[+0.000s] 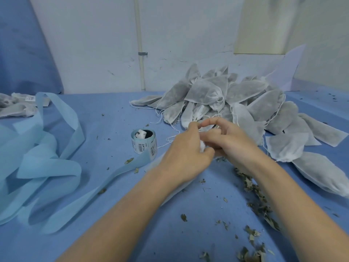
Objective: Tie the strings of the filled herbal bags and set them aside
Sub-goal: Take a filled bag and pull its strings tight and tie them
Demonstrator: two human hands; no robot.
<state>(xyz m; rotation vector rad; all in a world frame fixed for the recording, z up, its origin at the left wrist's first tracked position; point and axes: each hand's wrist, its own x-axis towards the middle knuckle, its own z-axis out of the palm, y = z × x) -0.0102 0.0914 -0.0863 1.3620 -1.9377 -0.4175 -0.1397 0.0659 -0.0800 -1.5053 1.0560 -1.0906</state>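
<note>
A blue cloth [117,110] covers the whole table, and past the fingertips a big heap of white mesh bags [243,103] spreads out to the right, each stuffed with a grey-green herb filling that shows dimly through the fabric. Their loose drawstrings trail toward the hands. Off to the left of the fingers lies a long tangle of pale blue backing strip [43,154], running out of view at the left edge. A smaller lot of bags [15,107] sits at the far left, cut off by the edge; one carries a small white sticker, too small to read.

Just left of the left hand stands a roll of labels [144,141], upright, with something white and crumpled pushed into its dark core. The labels carry barcodes and a few printed characters I cannot read.

The left hand [186,152] and right hand [228,140] meet over the bag being tied [202,144]. Only a puff of its white gathered neck shows between the curled fingers; a pale stretch under the left wrist may be its body. Both hands pinch at that neck, the right forefinger hooked above it. A thin string [171,138] loops out to the left of the left knuckles.

Dried leaf crumbs [251,188] lie scattered beneath and beside the right forearm.
</note>
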